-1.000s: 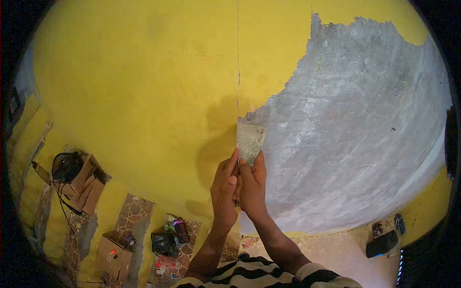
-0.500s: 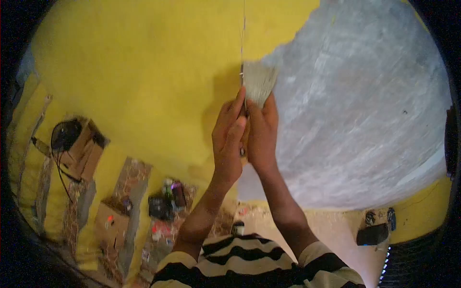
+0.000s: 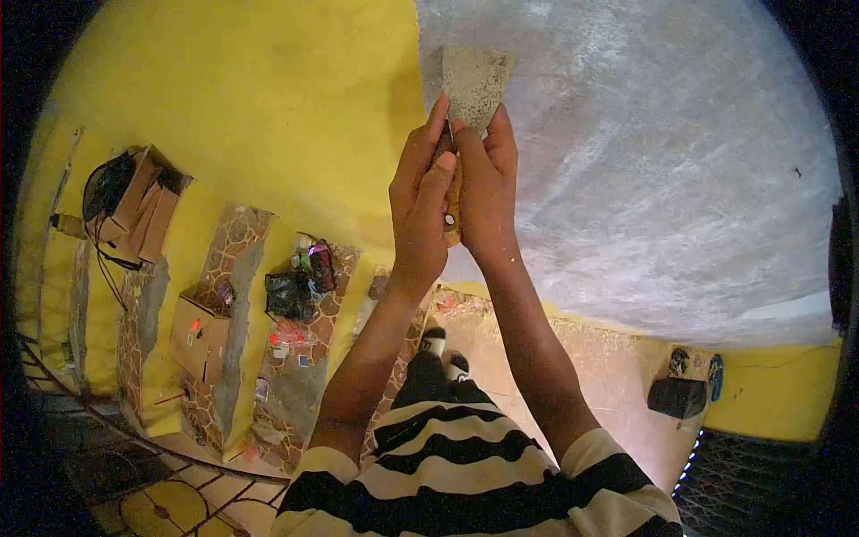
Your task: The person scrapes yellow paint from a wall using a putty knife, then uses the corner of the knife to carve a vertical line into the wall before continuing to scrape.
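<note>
A putty knife (image 3: 476,82) with a wide, speckled metal blade points up along the wall, over grey surface near the straight edge of the yellow paint (image 3: 268,107). My right hand (image 3: 488,183) is closed round its wooden handle, thumb up near the blade's base. Pressed alongside is my left hand (image 3: 419,201), its index finger stretched up to the blade's left edge and the other fingers curled. A narrow dark piece (image 3: 446,139) shows between the hands, by the left fingers; I cannot tell what it is. The bared grey wall (image 3: 644,161) spreads to the right.
Stone-patterned steps (image 3: 234,255) run along the lower left. On them are cardboard boxes (image 3: 199,338), a black bag (image 3: 288,295) and small items. A curved metal railing (image 3: 116,407) borders the bottom left. A black box (image 3: 677,396) stands on the floor at lower right.
The view has tilted down, so hands, steps and floor sit higher in it. The blade, earlier by a ragged yellow edge, now lies over grey wall right of a straight paint edge.
</note>
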Motion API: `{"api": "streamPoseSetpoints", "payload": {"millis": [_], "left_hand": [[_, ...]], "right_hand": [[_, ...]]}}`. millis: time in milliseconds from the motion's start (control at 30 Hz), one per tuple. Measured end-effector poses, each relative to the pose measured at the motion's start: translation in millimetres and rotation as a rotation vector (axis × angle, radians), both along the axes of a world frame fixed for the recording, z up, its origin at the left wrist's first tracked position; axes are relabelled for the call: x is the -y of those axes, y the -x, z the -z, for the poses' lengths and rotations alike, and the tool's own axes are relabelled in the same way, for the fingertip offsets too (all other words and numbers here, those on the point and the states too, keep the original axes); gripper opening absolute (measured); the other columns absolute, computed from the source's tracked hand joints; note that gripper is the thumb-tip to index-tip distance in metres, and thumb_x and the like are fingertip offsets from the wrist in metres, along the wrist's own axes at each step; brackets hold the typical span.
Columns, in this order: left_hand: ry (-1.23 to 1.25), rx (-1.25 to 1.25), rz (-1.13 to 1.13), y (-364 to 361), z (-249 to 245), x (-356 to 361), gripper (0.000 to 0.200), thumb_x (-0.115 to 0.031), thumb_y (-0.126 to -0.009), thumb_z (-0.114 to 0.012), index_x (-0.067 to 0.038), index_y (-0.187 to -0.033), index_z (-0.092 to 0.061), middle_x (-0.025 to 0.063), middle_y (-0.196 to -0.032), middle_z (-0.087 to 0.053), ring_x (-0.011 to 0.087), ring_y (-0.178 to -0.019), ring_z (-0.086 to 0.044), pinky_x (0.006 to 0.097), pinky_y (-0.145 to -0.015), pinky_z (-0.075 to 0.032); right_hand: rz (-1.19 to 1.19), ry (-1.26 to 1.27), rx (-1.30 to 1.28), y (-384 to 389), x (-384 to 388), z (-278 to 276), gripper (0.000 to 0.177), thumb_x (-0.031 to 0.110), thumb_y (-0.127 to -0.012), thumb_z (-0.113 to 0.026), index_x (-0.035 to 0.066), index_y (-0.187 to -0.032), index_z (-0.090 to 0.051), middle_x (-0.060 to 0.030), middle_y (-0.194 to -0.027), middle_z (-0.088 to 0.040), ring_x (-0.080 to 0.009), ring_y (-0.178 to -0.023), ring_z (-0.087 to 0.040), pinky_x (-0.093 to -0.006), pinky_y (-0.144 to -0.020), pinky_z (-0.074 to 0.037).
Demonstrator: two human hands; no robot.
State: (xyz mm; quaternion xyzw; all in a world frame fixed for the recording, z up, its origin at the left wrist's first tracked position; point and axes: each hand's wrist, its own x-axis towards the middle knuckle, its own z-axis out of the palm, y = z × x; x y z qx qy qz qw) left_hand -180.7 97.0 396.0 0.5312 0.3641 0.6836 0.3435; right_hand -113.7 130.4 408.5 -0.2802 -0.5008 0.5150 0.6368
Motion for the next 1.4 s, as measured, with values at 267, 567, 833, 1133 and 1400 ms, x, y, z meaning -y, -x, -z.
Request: {"api": "streamPoseSetpoints", "payload": {"millis": [267, 567, 833, 1133, 1400], "left_hand": [[-0.061, 0.043, -0.025, -1.3, -6.7, 4.2, 0.053, -0.027, -0.095, -0.043, 0.0, -0.141, -0.039, 0.0088, -0.139, -0.045, 0.0113, -0.107, -0.05, 0.0199, -0.087, -0.04], [-0.139, 0.014, 0.043, 18.6, -35.2, -20.6, 0.053, -0.027, -0.094, -0.043, 0.0, -0.14, -0.04, 0.0117, -0.131, -0.048, 0.0215, -0.121, -0.045, 0.0292, -0.104, -0.031], [-0.162, -0.144, 0.064, 49.4, -72.2, -25.6, 0.056, -0.033, -0.095, -0.041, 0.001, -0.14, -0.04, 0.0179, -0.125, -0.05, 0.0294, -0.119, -0.046, 0.0382, -0.103, -0.032], [-0.181, -0.196, 0.125, 60.3, -71.9, -34.1, 0.053, -0.026, -0.097, -0.039, 0.005, -0.14, -0.037, 0.0237, -0.127, -0.048, 0.0336, -0.117, -0.049, 0.0383, -0.099, -0.037], [-0.107, -0.201, 0.226, 67.0, -72.0, -46.9, 0.051, -0.02, -0.096, -0.039, 0.004, -0.14, -0.036, 0.0216, -0.138, -0.043, 0.0309, -0.126, -0.043, 0.0349, -0.104, -0.033]], "right_hand": [[0.005, -0.032, 0.006, 0.4, 1.4, -7.0, 0.029, 0.008, -0.094, -0.043, 0.004, -0.122, -0.047, -0.0034, -0.095, -0.058, -0.0063, -0.074, -0.053, -0.0209, -0.059, -0.044], [0.106, -0.11, 0.058, 20.0, -13.4, -41.1, 0.027, 0.012, -0.097, -0.043, 0.001, -0.121, -0.046, -0.0115, -0.104, -0.057, -0.0192, -0.091, -0.053, -0.0324, -0.081, -0.044], [0.208, 0.014, 0.103, 42.3, -8.0, -78.1, 0.027, 0.016, -0.099, -0.042, 0.001, -0.122, -0.046, -0.0081, -0.106, -0.057, -0.0173, -0.093, -0.053, -0.0319, -0.083, -0.044], [0.203, 0.098, 0.01, 47.9, -5.6, -88.9, 0.033, 0.019, -0.099, -0.046, 0.002, -0.128, -0.043, -0.0065, -0.111, -0.056, -0.0142, -0.098, -0.051, -0.0289, -0.086, -0.042], [0.261, 0.158, -0.079, 53.3, -14.8, -90.9, 0.026, 0.015, -0.098, -0.048, 0.001, -0.119, -0.052, -0.0048, -0.105, -0.06, -0.0127, -0.092, -0.054, -0.0269, -0.08, -0.044]]}}
